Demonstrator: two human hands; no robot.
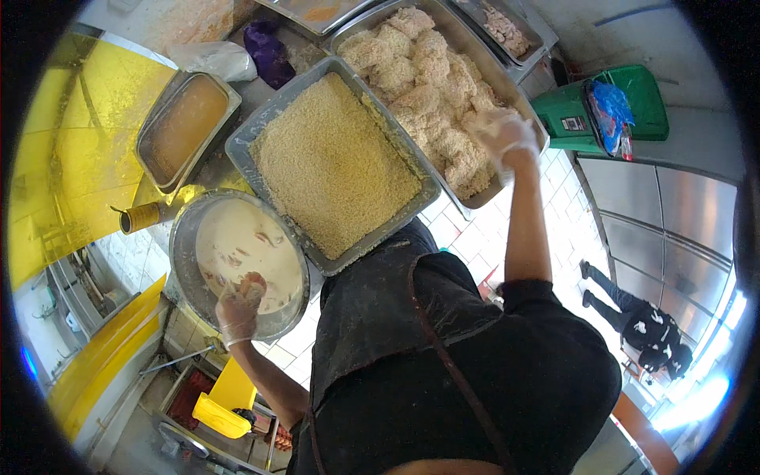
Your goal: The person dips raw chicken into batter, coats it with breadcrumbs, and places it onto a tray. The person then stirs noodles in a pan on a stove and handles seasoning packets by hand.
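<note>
My left hand [240, 310], in a clear glove, is at the near rim of a round metal bowl [184, 273] of pale batter. Its fingers are closed on a pinkish piece of raw meat [253, 283]; more pieces show in the batter [237, 249]. My right hand [507, 141], also gloved and slightly blurred, is over the right side of a long metal tray [518, 93]. Its fingers reach out, apart, over crumb-coated meat pieces [431, 95] heaped there. Between my hands sits a grey rectangular tub [237, 150] of yellowish breadcrumbs [332, 166].
A metal pan [186, 131] of brownish-orange contents stands left of the crumbs, near a purple bundle [267, 54] and a clear plastic bag [212, 61]. A smaller tray [507, 32] lies beyond the long tray. At right are a green bin [645, 103] and another person [649, 328].
</note>
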